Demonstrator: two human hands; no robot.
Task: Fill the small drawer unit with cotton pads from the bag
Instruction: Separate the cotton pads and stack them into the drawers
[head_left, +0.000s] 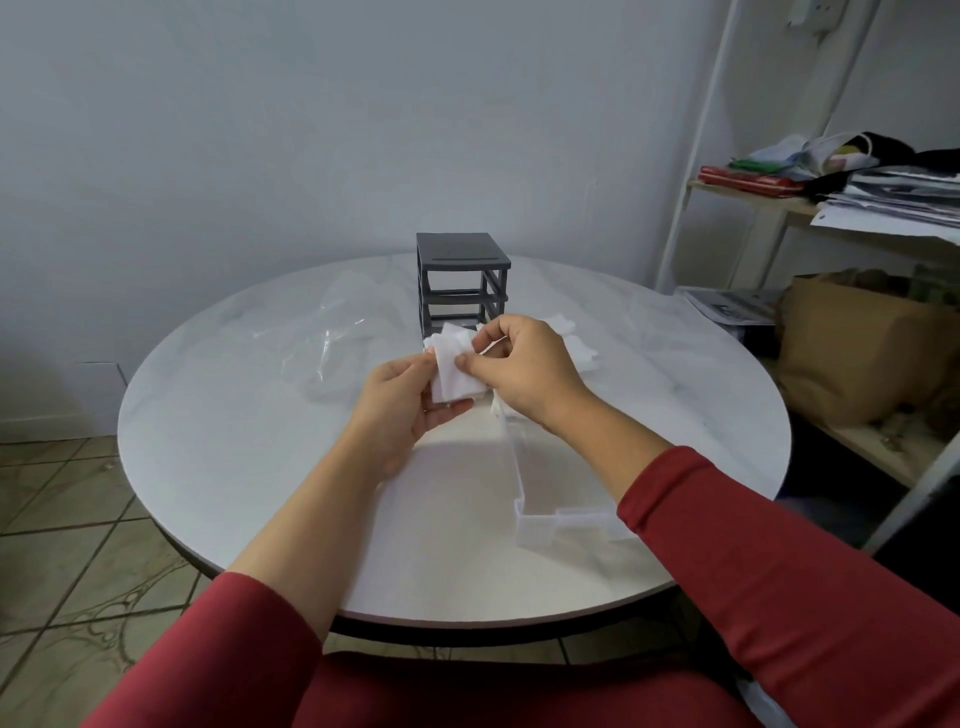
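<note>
- Clear drawer (563, 525): pulled right out and lying on the table (234, 441), well in front of the grey drawer frame (460, 280). The right forearm covers most of it, so I can't tell what's in it.
- Cotton pads (452, 371): a small stack held above the table, just in front of the frame. Left hand (400, 410) cups it from below and right hand (524, 369) pinches its top edge.
- Step, I'd say: square the stack. Align the edges first, keep the pinch light, then lay it flat in the drawer so it slides back in cleanly.
- Loose pads (582, 353): a pile just right of the frame.
- Plastic bag (337, 338): crumpled left of the frame and looks mostly emptied.
- Frame: the visible slots hold no drawers.
</note>
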